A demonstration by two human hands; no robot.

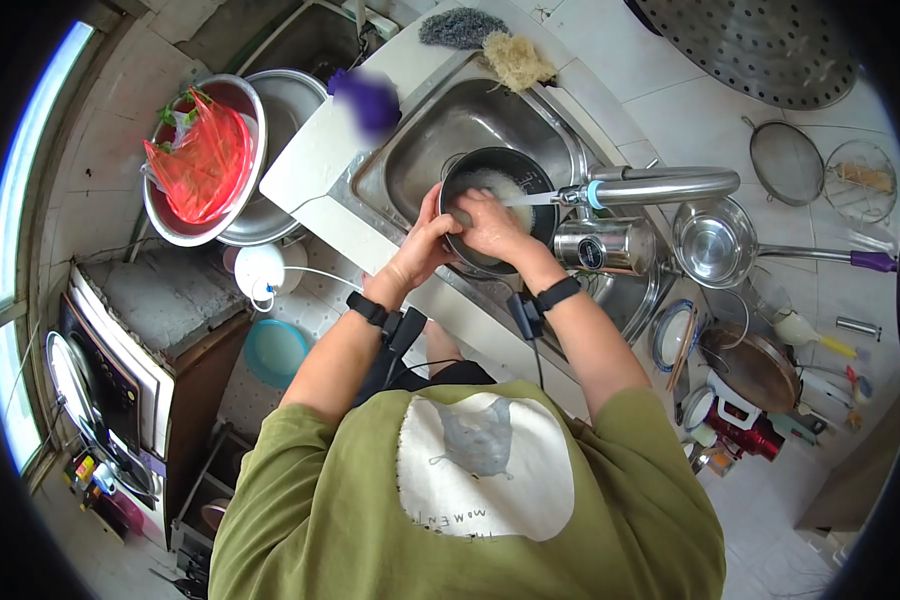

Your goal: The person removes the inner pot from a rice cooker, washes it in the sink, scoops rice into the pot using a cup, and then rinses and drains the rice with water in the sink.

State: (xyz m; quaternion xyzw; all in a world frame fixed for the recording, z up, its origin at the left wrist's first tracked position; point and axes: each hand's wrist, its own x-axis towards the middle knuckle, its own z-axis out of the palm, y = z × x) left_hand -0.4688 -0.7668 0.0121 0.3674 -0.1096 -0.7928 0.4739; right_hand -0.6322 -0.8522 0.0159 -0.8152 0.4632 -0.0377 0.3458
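A dark round pot [498, 160] sits over the steel sink [425, 150], with cloudy water [515, 195] inside. My left hand [427, 240] grips the pot's near left rim, its fingers wrapped over the edge. Inside the pot is my right hand [492, 228], its fingers bent down into the cloudy water and partly hidden. A stream runs into the pot from the faucet [660, 188] at the right. Beside the pot on the right stands a steel cylindrical container [605, 245].
A metal basin [153, 205] with a red plastic bag [205, 165] stands at the left. Scrubbers [515, 60] lie behind the sink. A saucepan [715, 243] and a brown pan [755, 370] are at the right. A blue-rimmed bowl [275, 353] is on the floor.
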